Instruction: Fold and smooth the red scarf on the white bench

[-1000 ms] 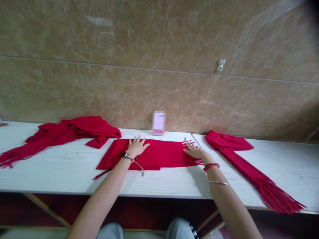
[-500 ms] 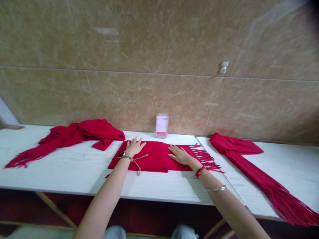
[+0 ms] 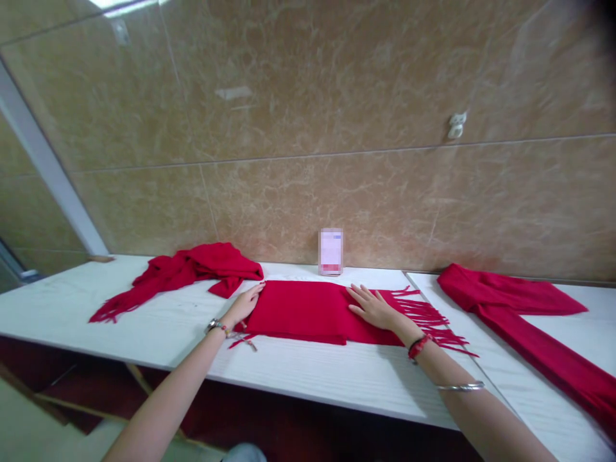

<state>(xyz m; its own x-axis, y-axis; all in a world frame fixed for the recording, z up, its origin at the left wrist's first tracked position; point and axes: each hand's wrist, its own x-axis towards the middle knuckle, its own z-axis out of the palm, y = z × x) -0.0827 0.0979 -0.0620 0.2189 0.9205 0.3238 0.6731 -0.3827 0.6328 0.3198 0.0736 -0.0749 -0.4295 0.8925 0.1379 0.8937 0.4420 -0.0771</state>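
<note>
A folded red scarf [image 3: 296,311] lies flat on the white tabletop, its fringe [image 3: 428,314] spread toward the right. My left hand [image 3: 245,307] is at the scarf's left edge, fingers stretched out along it; whether the thumb is under the cloth cannot be seen. My right hand [image 3: 375,309] rests open and flat on the scarf's right part, close to the fringe. A small red strand pokes out below the left corner. The left wrist carries a watch and a beaded cord; the right has a red bracelet and a silver bangle.
A crumpled red scarf [image 3: 192,273] lies at the left. Another red scarf [image 3: 520,321] is bent over at the right. A phone-like upright item [image 3: 331,253], blurred out, leans on the tiled wall [image 3: 298,192]. The white table [image 3: 308,375] has open shelving below.
My left hand has slid from the top of the folded scarf to its left edge. The right hand stays on the scarf. The camera view has turned left and tilted.
</note>
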